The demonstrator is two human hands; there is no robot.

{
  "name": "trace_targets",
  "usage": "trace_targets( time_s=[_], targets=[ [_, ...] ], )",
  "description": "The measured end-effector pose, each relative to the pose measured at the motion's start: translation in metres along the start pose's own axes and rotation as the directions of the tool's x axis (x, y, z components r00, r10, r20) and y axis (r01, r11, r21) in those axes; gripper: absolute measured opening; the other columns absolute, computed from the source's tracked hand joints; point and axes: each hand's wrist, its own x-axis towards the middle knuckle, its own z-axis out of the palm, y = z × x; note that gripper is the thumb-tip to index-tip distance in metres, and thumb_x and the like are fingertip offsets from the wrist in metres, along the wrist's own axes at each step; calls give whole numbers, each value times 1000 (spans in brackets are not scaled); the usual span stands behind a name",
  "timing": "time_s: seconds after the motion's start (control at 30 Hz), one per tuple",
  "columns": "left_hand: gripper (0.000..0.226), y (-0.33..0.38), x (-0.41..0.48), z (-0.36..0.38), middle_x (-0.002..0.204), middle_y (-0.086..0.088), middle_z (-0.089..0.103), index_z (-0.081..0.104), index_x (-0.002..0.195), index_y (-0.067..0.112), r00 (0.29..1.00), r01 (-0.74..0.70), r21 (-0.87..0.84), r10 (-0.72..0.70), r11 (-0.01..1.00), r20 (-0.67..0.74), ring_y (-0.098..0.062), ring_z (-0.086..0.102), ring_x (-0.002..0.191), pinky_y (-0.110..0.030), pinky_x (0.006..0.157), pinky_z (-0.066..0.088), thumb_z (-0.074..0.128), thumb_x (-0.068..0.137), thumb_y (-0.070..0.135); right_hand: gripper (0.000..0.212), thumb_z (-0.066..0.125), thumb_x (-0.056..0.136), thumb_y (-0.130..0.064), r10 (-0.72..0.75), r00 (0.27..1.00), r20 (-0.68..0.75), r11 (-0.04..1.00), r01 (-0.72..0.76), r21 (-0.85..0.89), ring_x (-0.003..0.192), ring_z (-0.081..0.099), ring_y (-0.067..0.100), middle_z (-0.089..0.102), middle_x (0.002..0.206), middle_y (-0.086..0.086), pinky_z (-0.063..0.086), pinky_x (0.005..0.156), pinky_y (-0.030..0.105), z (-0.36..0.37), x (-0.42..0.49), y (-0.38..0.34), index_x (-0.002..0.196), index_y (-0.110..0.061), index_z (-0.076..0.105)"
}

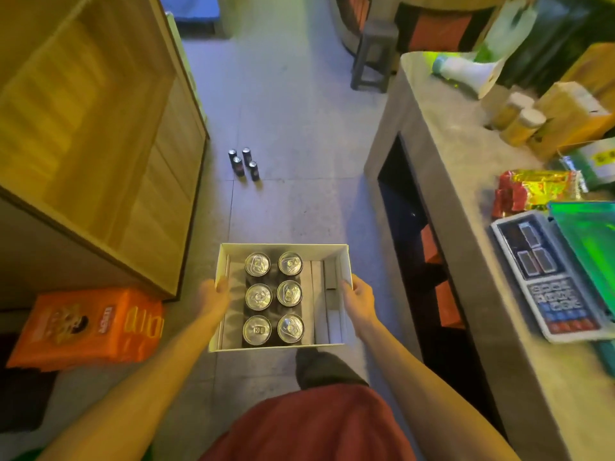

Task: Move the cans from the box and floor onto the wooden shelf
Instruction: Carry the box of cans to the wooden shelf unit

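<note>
1. Box (283,249): white, open-topped, lower centre of the frame, held up off the floor (293,111) between both hands.
2. Left hand (214,294): grips the box's left wall, thumb hooked over the rim, the other fingers hidden outside the wall.
3. Right hand (357,296): grips the box's right wall, thumb on the rim, fingers curled round the outside.
4. Cans in box (259,296): six, upright, silver tops showing, in two columns of three. They fill the left and middle of the box, and the right strip holds flat pale inserts.
5. Cans on floor (238,165): four, dark, upright, in a tight cluster at centre frame, well apart from the box and near the lower corner of the wooden shelf.
6. Wooden shelf (100,128): large light-wood unit filling the upper left of the frame.
7. Orange package (90,327): lower left, lying at the foot of the wooden shelf.
8. Counter (466,211): grey, right side of the frame. It carries a weighing scale (545,277) and red-and-gold snack packets (535,191).
</note>
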Motion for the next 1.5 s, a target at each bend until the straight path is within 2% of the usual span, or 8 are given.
trace_targets(
  time_s=[0.17, 0.33, 0.47, 0.67, 0.97, 1.13, 1.23, 1.5],
  targets=[
    [41, 85, 74, 9, 105, -24, 65, 61, 106, 0, 999, 28, -67, -31, 997, -44, -36, 61, 93, -46, 85, 52, 44, 101, 37, 20, 51, 99, -23, -45, 998, 36, 999, 45, -15, 81, 60, 16, 68, 88, 9, 54, 69, 40, -15, 101, -77, 93, -19, 69],
    [41, 156, 127, 14, 112, -24, 62, 58, 115, -5, 998, 35, -122, -41, 992, -53, -39, 58, 103, -39, 80, 42, 42, 103, 31, 20, 51, 97, -27, -59, 997, 56, 996, 63, -68, 90, 65, 33, 68, 100, 19, 56, 84, 52, -18, 189, -131, 94, -17, 68],
    [43, 204, 184, 20, 116, -26, 61, 57, 118, -5, 997, 12, -101, -20, 995, -77, -36, 57, 99, -39, 79, 42, 41, 103, 31, 20, 50, 99, -23, -65, 997, 40, 996, 67, -52, 84, 60, 20, 69, 101, 19, 55, 75, 42, -13, 252, -177, 91, -17, 68],
    [40, 264, 300, 33, 106, -23, 66, 62, 110, -2, 997, 3, -123, -13, 992, -75, -39, 62, 96, -42, 79, 49, 45, 101, 32, 17, 52, 100, -24, -42, 998, 36, 999, 42, -6, 97, 65, 23, 70, 101, 9, 56, 86, 45, 16, 353, -231, 94, -26, 68],
    [36, 357, 481, 10, 98, -23, 67, 64, 98, 5, 995, 64, -159, -75, 985, -63, -40, 64, 91, -52, 85, 54, 48, 97, 38, 20, 51, 96, -19, -76, 996, 35, 995, 78, -57, 71, 44, 13, 50, 73, 1, 38, 62, 32, 75, 506, -348, 84, -8, 62],
    [42, 403, 555, -18, 95, -24, 68, 67, 96, 0, 994, 29, -131, -42, 991, -98, -41, 64, 88, -46, 76, 53, 47, 98, 37, 29, 50, 100, -14, -148, 986, 81, 988, 152, -37, 60, 38, 3, 44, 65, -13, 33, 50, 12, 106, 567, -420, 74, -27, 52],
    [44, 417, 592, -27, 93, -24, 68, 65, 96, 0, 989, 85, -174, -105, 981, -109, -41, 64, 85, -43, 73, 52, 47, 98, 39, 33, 52, 98, -13, -162, 980, 112, 984, 169, -61, 63, 33, 8, 37, 66, -6, 28, 53, 23, 128, 612, -448, 67, -23, 45],
    [46, 445, 664, -32, 94, -30, 69, 69, 94, -4, 919, 253, -283, -321, 925, -227, -43, 65, 87, -40, 70, 48, 46, 100, 36, 25, 56, 100, -27, -201, 925, 324, 945, 270, -185, 72, 48, 11, 55, 72, -2, 43, 66, 34, 202, 750, -514, 82, -13, 66]
  ],
)
